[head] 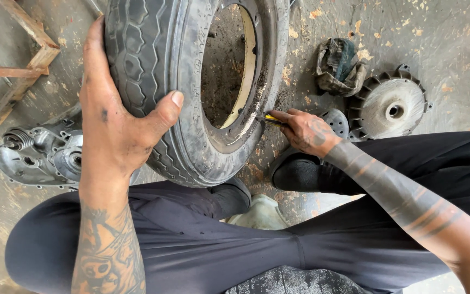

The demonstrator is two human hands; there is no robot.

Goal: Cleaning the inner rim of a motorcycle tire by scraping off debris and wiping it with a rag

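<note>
A small black scooter tyre on a cream-coloured rim stands upright on the concrete floor between my knees. My left hand grips the tread from the top left, thumb across the tread blocks. My right hand is shut on a thin yellow-handled tool. The tool's tip sits at the gap between the tyre bead and the rim on the lower right side.
A silver engine casing lies on the floor at left. A finned round metal fan disc and a crumpled dirty rag lie at right. A wooden frame stands at the upper left. My black trousers and shoes fill the lower view.
</note>
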